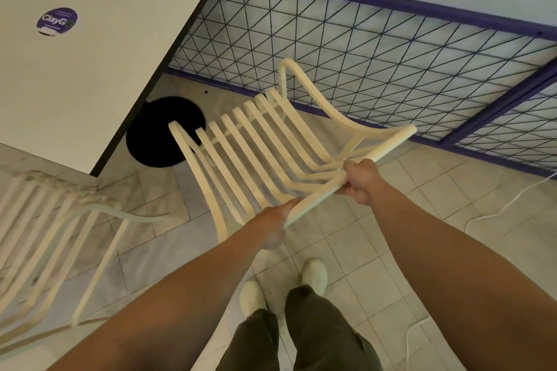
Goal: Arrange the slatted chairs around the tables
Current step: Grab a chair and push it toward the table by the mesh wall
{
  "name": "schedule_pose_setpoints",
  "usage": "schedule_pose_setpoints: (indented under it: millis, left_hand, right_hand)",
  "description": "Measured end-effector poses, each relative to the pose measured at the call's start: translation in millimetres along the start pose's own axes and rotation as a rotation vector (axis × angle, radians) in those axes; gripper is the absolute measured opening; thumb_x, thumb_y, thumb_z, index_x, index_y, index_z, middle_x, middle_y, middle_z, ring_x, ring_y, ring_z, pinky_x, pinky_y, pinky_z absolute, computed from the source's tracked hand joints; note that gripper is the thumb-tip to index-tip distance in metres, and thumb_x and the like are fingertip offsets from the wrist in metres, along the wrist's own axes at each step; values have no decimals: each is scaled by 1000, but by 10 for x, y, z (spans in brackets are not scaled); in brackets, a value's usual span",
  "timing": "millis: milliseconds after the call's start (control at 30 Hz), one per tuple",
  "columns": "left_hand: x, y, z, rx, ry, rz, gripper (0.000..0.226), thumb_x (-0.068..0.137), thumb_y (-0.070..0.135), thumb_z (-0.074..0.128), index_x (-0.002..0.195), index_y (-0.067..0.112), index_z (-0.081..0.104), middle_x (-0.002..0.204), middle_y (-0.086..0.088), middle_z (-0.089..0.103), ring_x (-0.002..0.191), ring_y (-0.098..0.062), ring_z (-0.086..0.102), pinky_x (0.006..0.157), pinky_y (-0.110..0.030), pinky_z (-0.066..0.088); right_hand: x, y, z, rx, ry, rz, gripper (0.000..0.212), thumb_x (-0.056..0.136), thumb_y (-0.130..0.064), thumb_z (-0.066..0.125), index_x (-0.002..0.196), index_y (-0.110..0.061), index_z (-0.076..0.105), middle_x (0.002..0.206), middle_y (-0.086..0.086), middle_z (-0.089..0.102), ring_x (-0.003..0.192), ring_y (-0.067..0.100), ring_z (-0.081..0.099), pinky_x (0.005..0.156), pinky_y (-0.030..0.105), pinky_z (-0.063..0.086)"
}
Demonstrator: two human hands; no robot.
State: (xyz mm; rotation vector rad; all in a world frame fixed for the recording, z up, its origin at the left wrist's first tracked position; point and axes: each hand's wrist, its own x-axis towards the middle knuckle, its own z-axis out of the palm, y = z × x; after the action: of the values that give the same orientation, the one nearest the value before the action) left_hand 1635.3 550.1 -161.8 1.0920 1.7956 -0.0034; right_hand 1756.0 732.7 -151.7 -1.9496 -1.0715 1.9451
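The cream slatted chair (259, 147) is gripped by the top rail (388, 144) of its backrest, its seat pointing away from both hands. The left hand (271, 221) curls around the rail's nearer end. The right hand (360, 181) clamps the same rail further along, fingers wrapped over it. Beyond the hands and to the left, the chair's front edge sits over the black round base (159, 135) of a white table (90, 69), whose top carries a purple sticker (57, 21). Well to the left of the left hand stands a second slatted chair (60, 220), just beside the table's near corner. Beyond the right hand runs a wire-mesh fence (361, 54) with a purple frame. A white cable (512, 202) lies on the tiled floor (391, 235) to the right hand's right.
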Motion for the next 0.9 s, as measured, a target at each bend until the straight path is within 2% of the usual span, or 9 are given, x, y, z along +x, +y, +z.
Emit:
schedule_pose_setpoints:
  millis: [133,333,467,533,600,667,733,833,900]
  left_hand:
    - [78,174,16,-29,7,-1,90,94,-3,51,153,50,10,107,-8,53,80,-24,60,71,-41,53]
    - [166,371,42,-46,23,-6,92,93,-2,54,154,49,8,103,-5,53,75,-19,57,63,-33,45]
    - [179,399,61,-43,35,-37,94,92,0,57,153,51,7,108,-7,56,85,-24,62,74,-42,55]
    - [151,397,77,-50,48,-39,91,92,3,58,153,50,9,106,-7,56,84,-25,63,76,-44,57]
    - [79,406,96,-72,59,-43,86,93,7,58,154,45,11,106,-6,56,81,-23,63,72,-42,56]
    - [42,455,96,-63,77,-41,82,94,10,57,155,39,12,106,-5,55,81,-22,61,68,-37,53]
    - [-167,437,88,-33,119,-8,78,94,12,56,156,33,14,107,-4,54,84,-22,60,68,-35,51]
    - [-150,425,45,-26,115,32,73,95,16,55,156,25,17,115,-8,56,85,-23,59,66,-33,46]
    - [-167,406,37,-8,111,24,70,96,17,55,156,21,19,122,-12,57,89,-25,60,69,-35,49]
  right_hand:
    - [99,-131,-113,-29,-25,-14,38,100,-8,46,138,-5,40,123,18,57,101,39,64,78,59,56]
    - [195,-264,-262,-95,-51,-35,32,100,-8,45,132,-4,41,120,20,57,100,39,64,80,58,55]
    - [187,-271,-396,-223,-70,-56,28,98,-15,50,124,-5,47,114,19,63,97,36,67,64,44,57]
    - [183,-239,-476,-342,-55,-102,28,97,-26,55,118,-7,53,108,17,67,92,32,69,63,40,57]
    - [123,-219,-552,-546,-17,-183,34,95,-36,56,113,-7,59,100,15,68,86,31,70,68,43,60]
    - [23,-251,-628,-799,29,-334,36,95,-36,53,102,-2,64,89,14,68,84,32,69,72,42,59]
    - [-259,-242,-673,-1043,124,-535,32,95,-33,53,92,-3,64,80,9,63,83,31,66,67,35,50]
    - [-403,-265,-685,-1259,203,-664,20,95,-31,52,101,-14,62,89,5,58,82,25,58,70,33,48]
    - [-410,-216,-656,-1364,156,-724,22,95,-29,52,111,-16,61,101,7,62,89,27,58,74,35,50]
